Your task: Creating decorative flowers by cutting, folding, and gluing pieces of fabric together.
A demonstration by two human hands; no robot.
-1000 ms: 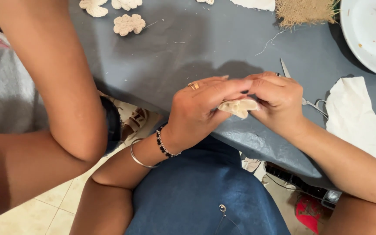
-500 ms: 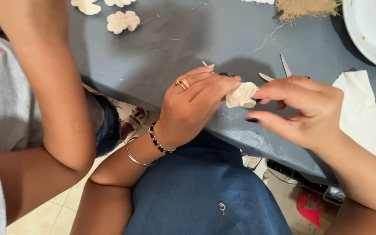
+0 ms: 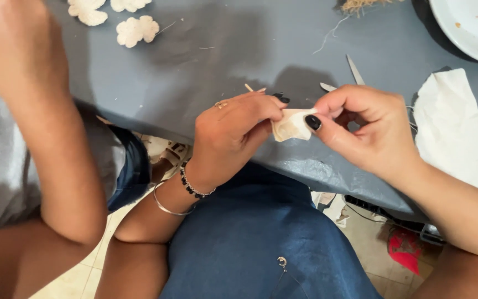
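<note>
Above the near edge of the grey table [image 3: 206, 66], the left hand [image 3: 233, 135] and right hand [image 3: 369, 130] both pinch a small cream cloth piece [image 3: 292, 125]. Its long axis runs left-right between the fingertips; it looks soft, crumpled and folded.

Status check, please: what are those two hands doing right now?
Left hand and right hand both pinch a small cream fabric piece. Held above grey table. Nothing between them.

Cream cloth piece [image 3: 291, 125], grey table cover [image 3: 206, 61]
</note>
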